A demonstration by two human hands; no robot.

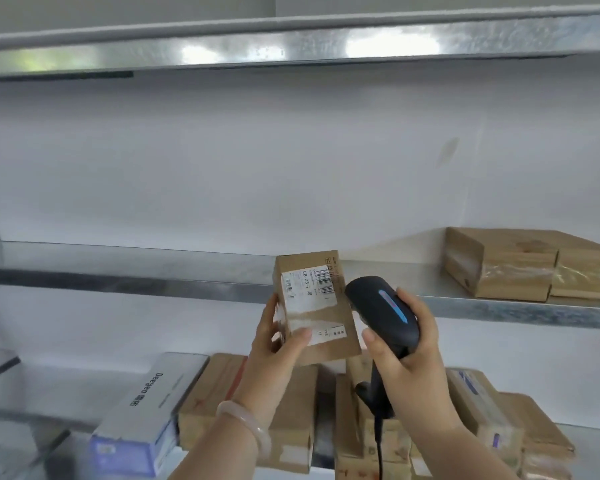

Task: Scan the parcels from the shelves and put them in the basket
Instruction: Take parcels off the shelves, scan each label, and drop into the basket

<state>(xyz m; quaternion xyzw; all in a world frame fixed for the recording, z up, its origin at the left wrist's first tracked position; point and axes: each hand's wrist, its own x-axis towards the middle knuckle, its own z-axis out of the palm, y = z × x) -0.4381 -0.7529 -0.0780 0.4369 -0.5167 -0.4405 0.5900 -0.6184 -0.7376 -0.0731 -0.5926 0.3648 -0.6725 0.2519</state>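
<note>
- A small cardboard parcel (336,341) is being held upright at the centre of the frame, in front of the edge of the middle metal shelf (118,271).
- It is being gripped by the left hand (274,351): the fingers are being curled round its left side, and the thumb is being pressed on its front, low on the white shipping label (307,289).
- A pale bracelet (248,427) is being worn on the left wrist, low in the frame.
- A black handheld barcode scanner (371,299) is being gripped by the right hand (409,358) just right of the parcel, with the fingers curled round its handle.
- The scanner's head is being held very near the parcel's right edge; whether they are touching cannot be told.
- A blue light strip (392,303) is glowing along the top of the scanner.
- A black cable (378,445) is hanging from the handle to the bottom edge.
- Two taped cardboard boxes (520,268) are lying side by side at the right of the middle shelf.
- Brown cartons (219,403) are lying stacked on the lower shelf behind the wrists, with a white box printed "Deegeo" (149,403) at the lower left.
</note>
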